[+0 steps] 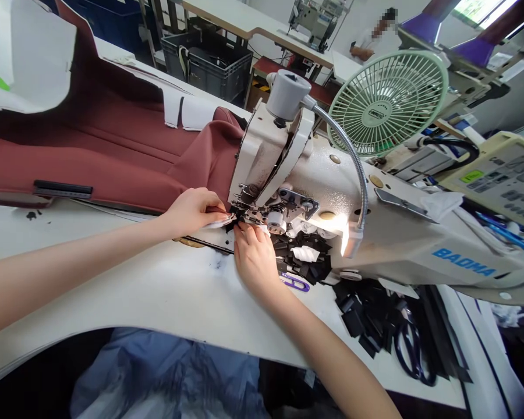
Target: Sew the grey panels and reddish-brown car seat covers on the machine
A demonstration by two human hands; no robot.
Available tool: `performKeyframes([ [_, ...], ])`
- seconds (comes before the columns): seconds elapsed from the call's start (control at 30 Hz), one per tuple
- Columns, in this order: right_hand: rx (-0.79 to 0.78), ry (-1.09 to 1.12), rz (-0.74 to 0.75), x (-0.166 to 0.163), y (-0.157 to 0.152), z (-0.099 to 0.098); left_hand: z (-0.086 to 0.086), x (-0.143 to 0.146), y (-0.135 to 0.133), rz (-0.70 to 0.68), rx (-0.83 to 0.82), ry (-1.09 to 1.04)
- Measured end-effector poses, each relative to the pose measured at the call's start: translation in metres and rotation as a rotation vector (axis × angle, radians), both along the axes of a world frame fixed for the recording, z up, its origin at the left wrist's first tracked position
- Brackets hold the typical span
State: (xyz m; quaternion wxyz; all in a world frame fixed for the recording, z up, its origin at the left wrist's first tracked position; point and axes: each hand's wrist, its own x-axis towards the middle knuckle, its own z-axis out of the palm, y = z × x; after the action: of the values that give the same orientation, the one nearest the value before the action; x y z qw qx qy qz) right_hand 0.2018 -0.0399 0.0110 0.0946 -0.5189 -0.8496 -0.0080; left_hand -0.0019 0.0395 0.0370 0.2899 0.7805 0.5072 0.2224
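Note:
Under the needle area of a white industrial sewing machine (273,169) lies the edge of a maroon padded cover (126,157), which spreads out to the left. My left hand (194,212) pinches a thin white edge of material just left of the presser foot. From the front, my right hand (257,256) reaches in with its fingers bent and close together at the foot. Something small and dark shows near those fingertips, but what they hold is hidden. A black strip (63,189) lies on the cover's near side.
A purple thread snipper (294,283), black fabric pieces (364,317) and dark-handled scissors (413,349) lie on the white tabletop (192,302) at right. A green fan (388,105) and a control panel (502,180) stand behind. Farther off are a grey crate (218,70) and a person (369,43).

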Motion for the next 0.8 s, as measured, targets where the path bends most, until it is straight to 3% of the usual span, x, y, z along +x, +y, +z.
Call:
performKeyframes([
  [0.17,-0.124,0.109,0.007,-0.009,0.006,0.006,-0.008,0.000,0.001,0.003,0.025,-0.071],
  [0.3,-0.201,0.186,0.010,-0.015,0.013,0.007,-0.007,0.007,-0.011,-0.070,0.270,0.075],
  [0.5,-0.116,0.171,0.135,-0.017,0.007,-0.007,-0.005,0.021,-0.044,-0.109,0.517,0.292],
  [0.63,-0.106,0.170,0.167,-0.015,0.004,-0.008,-0.004,0.022,-0.045,-0.097,0.486,0.315],
  [0.8,-0.076,0.245,0.052,-0.006,0.007,0.001,-0.001,0.014,-0.024,-0.024,0.251,0.282],
])
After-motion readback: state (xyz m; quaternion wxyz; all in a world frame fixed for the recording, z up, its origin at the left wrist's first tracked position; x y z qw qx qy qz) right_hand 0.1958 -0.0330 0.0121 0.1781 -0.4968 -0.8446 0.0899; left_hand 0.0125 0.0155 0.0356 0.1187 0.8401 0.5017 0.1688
